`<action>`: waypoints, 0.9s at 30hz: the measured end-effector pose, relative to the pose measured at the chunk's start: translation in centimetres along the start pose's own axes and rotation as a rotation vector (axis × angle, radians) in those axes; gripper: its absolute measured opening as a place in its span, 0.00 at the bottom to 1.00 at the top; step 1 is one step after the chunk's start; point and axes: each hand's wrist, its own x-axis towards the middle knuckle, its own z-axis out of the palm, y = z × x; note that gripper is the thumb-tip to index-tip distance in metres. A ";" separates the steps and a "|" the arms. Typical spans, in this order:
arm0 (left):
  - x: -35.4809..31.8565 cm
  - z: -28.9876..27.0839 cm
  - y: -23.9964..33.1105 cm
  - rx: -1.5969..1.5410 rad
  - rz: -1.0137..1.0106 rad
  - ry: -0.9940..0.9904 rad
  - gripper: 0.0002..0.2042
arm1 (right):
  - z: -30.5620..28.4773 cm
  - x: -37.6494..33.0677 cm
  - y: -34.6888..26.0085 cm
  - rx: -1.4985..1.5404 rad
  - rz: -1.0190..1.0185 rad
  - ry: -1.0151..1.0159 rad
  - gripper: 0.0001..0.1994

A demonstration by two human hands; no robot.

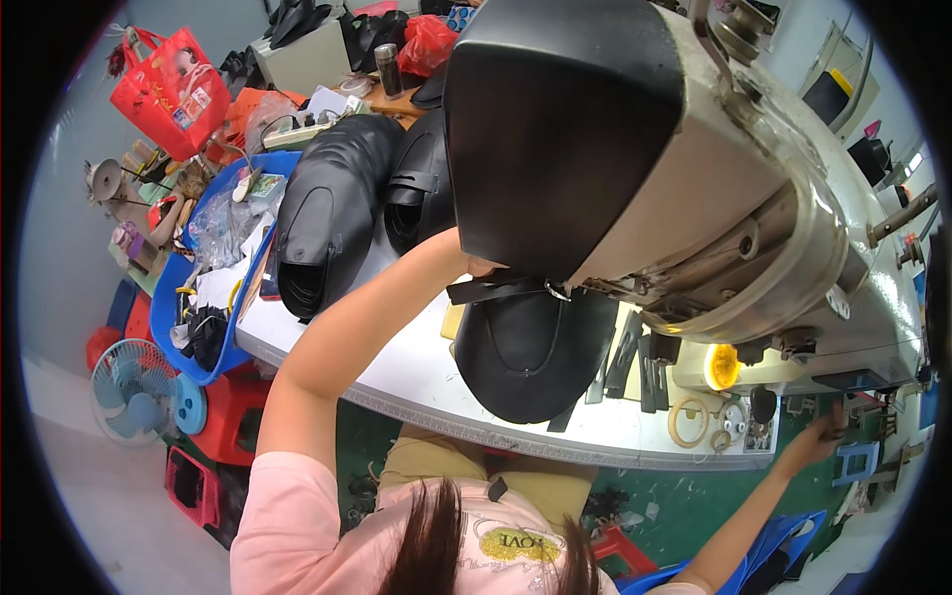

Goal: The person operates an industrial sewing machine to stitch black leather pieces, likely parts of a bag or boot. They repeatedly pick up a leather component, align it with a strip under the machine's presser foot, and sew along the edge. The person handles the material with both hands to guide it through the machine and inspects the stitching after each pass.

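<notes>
A black leather shoe upper (531, 357) lies on the white table under the head of a sewing machine (605, 149). Across its top runs a black strap (496, 287) with a small metal buckle (557, 290). My left hand (481, 266) reaches to the upper's far left side by the strap; the machine's black cover hides most of it, and its fingers cannot be seen. Off to the right, past the table's end, my right hand (831, 426) is raised below the machine's right end. It is small and unclear, so its grip cannot be made out.
Stacked black uppers (332, 188) stand left of the machine. Several black strips (627, 357), a tape roll (688, 421) and a lit yellow lamp (723, 367) are on the right. A cluttered blue basket (233, 347) and a fan (139, 392) stand left of the table.
</notes>
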 end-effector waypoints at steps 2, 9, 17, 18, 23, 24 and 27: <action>0.0 -0.1 0.2 0.002 0.000 0.004 0.11 | 0.0 -3.4 -3.5 0.059 -0.198 -0.176 0.10; 0.2 -0.2 0.0 -0.020 0.015 0.003 0.11 | 1.6 -7.9 -10.2 -0.035 -0.484 -0.317 0.12; 0.6 0.9 -3.8 -0.108 -0.019 -0.021 0.12 | 1.4 -6.1 -8.9 0.079 -0.522 -0.365 0.10; 0.4 0.8 -4.0 -0.133 -0.062 -0.020 0.13 | 1.2 -5.1 -7.7 0.124 -0.541 -0.389 0.10; 0.5 1.1 -3.4 -0.185 -0.066 -0.040 0.13 | -0.9 7.7 -2.1 -0.123 -0.175 0.337 0.18; 0.7 1.0 -3.6 -0.209 -0.069 -0.060 0.14 | -2.2 11.5 2.0 -0.180 -0.049 0.280 0.21; 1.4 0.8 -4.3 -0.269 -0.068 -0.090 0.14 | -5.9 21.5 14.2 -0.301 0.153 -0.010 0.25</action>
